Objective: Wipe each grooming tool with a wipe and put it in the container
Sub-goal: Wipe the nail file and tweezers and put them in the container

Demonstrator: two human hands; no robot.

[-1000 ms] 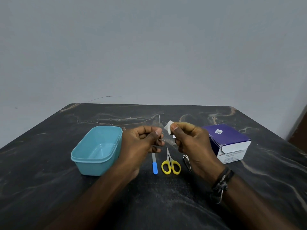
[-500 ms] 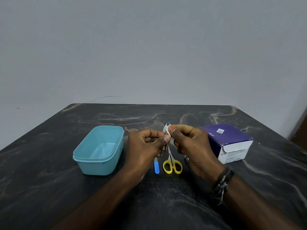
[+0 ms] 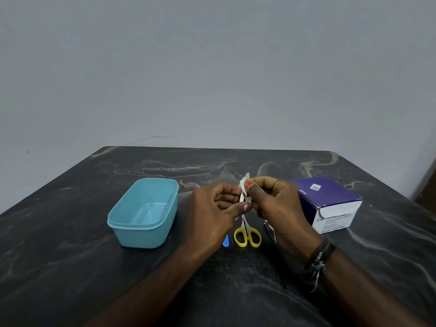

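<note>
- Left hand [image 3: 219, 206]: fingers curled, thumb and forefinger pinching the lower end of a thin metal file [image 3: 242, 198], held upright above the table [image 3: 70, 267].
- Right hand [image 3: 276, 204]: thumb and fingers pinching a small white wipe [image 3: 244, 185] folded round the upper part of the file, with the wipe's corner sticking up above the thumb.
- Both hands close together, nearly touching, raised over the middle of the table.
- Yellow-handled scissors [image 3: 247, 236]: flat on the table just below the hands, handles toward the viewer, blades pointing away and partly hidden behind the fingers.
- Blue-tipped tool [image 3: 225, 241]: only its blue end showing beside the left wrist, just left of the scissors.
- Nail clipper [image 3: 270, 231]: on the table just right of the scissors, partly hidden by the right hand.
- Light blue container [image 3: 144, 212]: open, no lid, nothing inside, left of the hands on the table.
- Purple and white box [image 3: 330, 204]: right of the hands, touching none of the tools.
- Dark braided bands [image 3: 318, 260] round the right wrist.
- Grey wall [image 3: 212, 67] behind the table.
</note>
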